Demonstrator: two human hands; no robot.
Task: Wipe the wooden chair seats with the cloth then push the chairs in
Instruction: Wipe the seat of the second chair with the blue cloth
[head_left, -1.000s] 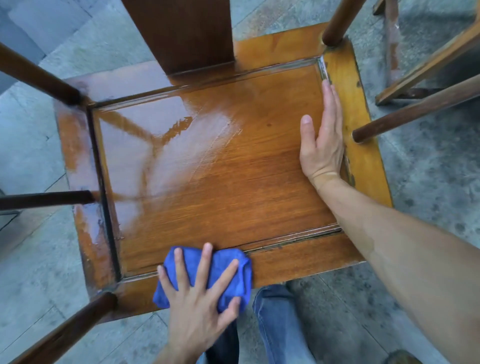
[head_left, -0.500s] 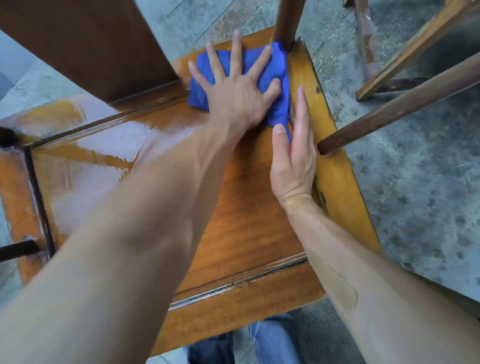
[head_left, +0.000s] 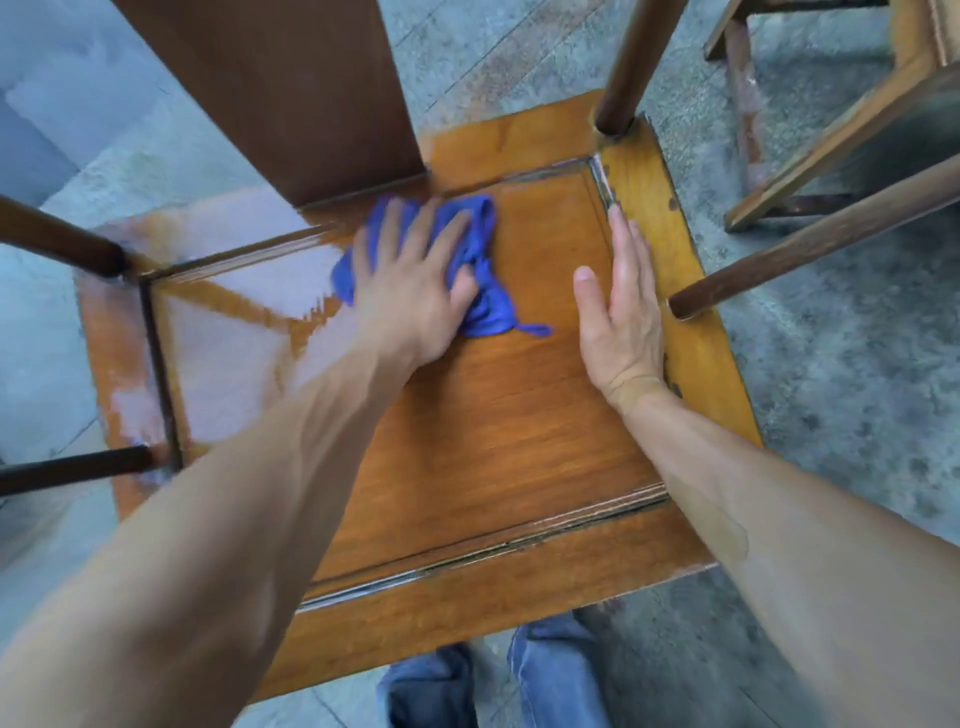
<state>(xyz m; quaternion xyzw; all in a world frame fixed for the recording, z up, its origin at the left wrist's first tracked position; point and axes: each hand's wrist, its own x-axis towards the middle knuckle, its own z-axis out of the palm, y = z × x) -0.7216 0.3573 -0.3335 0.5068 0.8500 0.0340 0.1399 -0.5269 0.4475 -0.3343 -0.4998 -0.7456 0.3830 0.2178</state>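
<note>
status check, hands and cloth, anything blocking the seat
Left hand flat on blue cloth, pressing it to chair seat by the backrest. Right hand flat on seat's right side. Nothing else on the seat.

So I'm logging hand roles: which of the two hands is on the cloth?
The left hand: its spread fingers press the blue cloth onto the chair seat. The right hand lies flat on bare wood, apart from it.

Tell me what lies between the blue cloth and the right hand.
Only bare seat panel lies between the cloth and the right hand, as the head view shows.
</note>
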